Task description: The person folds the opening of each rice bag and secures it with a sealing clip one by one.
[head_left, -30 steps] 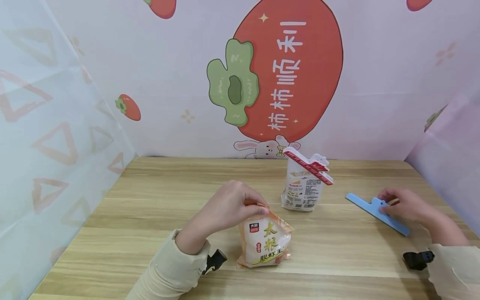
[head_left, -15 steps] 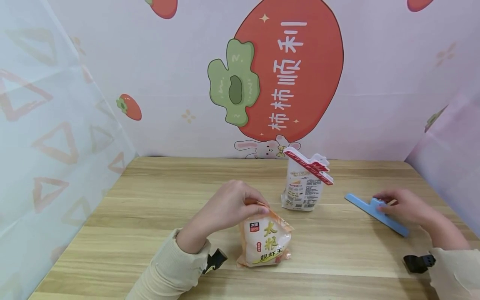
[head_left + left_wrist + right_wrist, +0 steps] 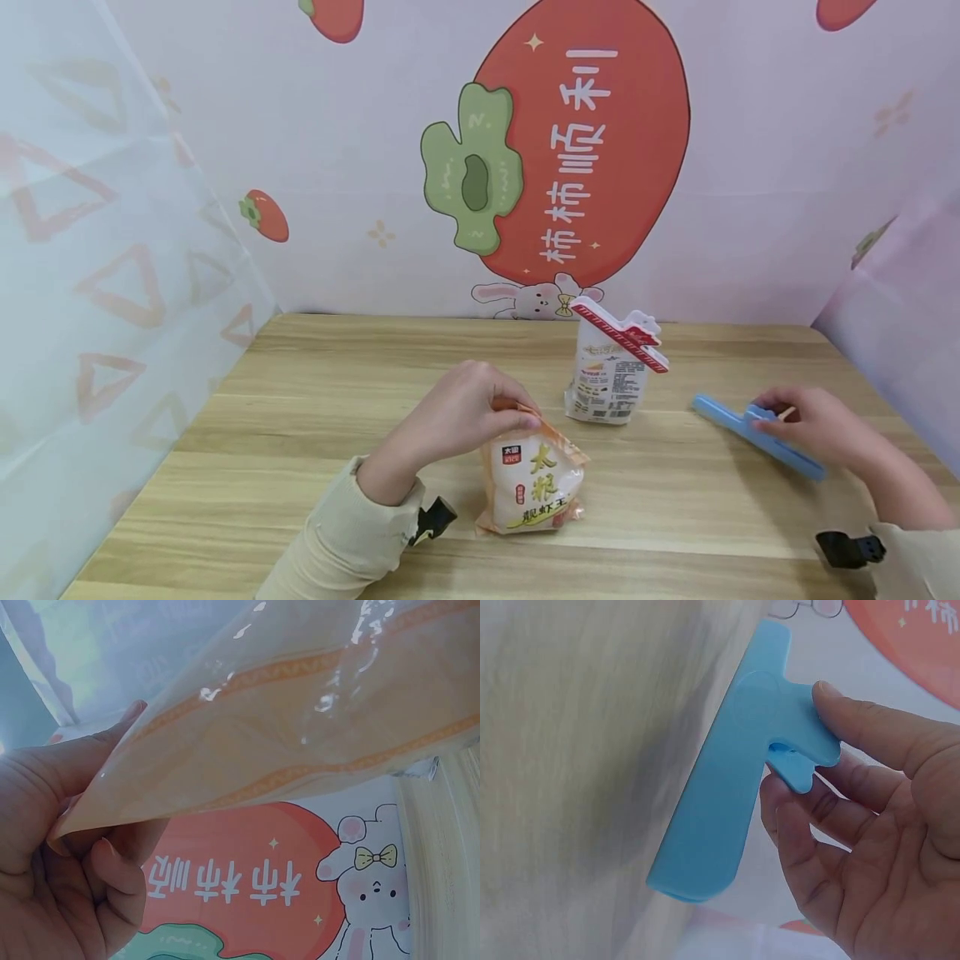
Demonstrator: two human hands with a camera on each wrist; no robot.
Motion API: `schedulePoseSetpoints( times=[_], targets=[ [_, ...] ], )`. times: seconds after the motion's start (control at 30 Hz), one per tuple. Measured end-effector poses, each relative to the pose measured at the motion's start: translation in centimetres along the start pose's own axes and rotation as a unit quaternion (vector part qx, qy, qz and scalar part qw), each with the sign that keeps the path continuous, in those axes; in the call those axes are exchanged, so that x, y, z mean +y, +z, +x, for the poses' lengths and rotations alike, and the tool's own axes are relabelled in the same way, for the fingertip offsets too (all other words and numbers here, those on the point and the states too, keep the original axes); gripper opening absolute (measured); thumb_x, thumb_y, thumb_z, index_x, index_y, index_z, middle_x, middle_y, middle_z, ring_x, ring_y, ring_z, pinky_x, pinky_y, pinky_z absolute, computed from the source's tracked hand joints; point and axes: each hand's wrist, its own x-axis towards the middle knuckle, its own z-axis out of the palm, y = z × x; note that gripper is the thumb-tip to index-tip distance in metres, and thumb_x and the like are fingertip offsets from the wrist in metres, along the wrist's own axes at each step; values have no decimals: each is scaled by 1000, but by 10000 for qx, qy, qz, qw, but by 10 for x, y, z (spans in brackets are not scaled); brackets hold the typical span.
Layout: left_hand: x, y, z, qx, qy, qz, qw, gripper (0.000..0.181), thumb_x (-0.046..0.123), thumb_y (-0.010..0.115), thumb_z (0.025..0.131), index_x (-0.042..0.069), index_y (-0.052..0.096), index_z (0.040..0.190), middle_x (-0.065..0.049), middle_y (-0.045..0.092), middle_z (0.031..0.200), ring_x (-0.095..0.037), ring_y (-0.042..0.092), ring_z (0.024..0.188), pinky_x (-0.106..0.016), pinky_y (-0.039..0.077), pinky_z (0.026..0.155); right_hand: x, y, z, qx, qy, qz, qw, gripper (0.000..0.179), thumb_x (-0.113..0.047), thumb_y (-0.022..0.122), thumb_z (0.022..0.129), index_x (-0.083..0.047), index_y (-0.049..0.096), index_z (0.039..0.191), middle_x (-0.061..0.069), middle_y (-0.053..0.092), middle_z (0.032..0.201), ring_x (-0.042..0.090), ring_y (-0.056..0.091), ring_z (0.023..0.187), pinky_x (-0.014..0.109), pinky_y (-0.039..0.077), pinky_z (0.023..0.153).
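Note:
My left hand [image 3: 465, 417] pinches the gathered top corner of a small orange-and-white rice bag [image 3: 534, 487], which stands on the table at the front middle. In the left wrist view the bag's clear and orange film [image 3: 300, 727] runs from between thumb and fingers. Over on the right, my right hand [image 3: 821, 425] grips the handle tabs of a long light blue bag clip [image 3: 772, 443]. The right wrist view has the thumb on one tab of the blue clip [image 3: 720, 780] and fingers by the other; its long bars lie together.
Behind, a white printed bag [image 3: 607, 387] stands upright with a red-and-white bag clip [image 3: 622, 335] slanted across its top. The wooden table [image 3: 315, 400] ends at a printed back cloth [image 3: 360, 167], with cloth sides left and right.
The blue clip has turned in my right hand, showing more of its edge, and sits slightly nearer and further right. My left hand and the rice bag hold still; the head view shifts slightly.

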Motion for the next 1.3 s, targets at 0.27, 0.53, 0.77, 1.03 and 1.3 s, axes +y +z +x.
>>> schedulePoseSetpoints(
  times=[0.27,0.53,0.77,1.03,1.3],
  targets=[
    [-2,1,1,-73,37,-71,9999,8,19,78,86,13,81,91,5,77,86,-2,64,71,-21,53,62,-21,3,-13,-75,103,135,9998,31,-19,70,92,3,66,114,9,70,100,-2,54,77,22,47,61],
    [-5,0,2,-136,189,-72,9997,7,18,79,85,14,80,91,4,76,85,-3,64,70,-20,54,63,-47,15,-21,260,-486,443,9975,20,-14,73,90,-6,66,107,-6,66,89,-5,54,76,22,49,62],
    [-7,0,3,-165,238,-131,9995,7,17,79,85,13,80,90,3,76,84,-2,63,68,-20,54,62,-69,23,-25,189,-791,857,9930,18,-13,71,91,-9,62,106,-10,65,88,-2,58,78,22,51,63],
    [-7,1,4,-178,264,-124,9994,6,18,79,85,14,80,89,4,76,82,-2,63,67,-20,53,62,-94,29,-26,-423,-621,1336,9882,26,-21,70,93,-7,58,112,1,71,101,-3,61,86,25,54,67],
    [-8,0,4,-156,436,-188,9988,7,16,78,86,12,80,91,3,76,85,0,62,68,-20,53,62,-116,37,-27,-598,-1085,1817,9755,29,-22,70,93,-7,54,114,2,72,104,-1,65,91,25,56,69]
  ],
)
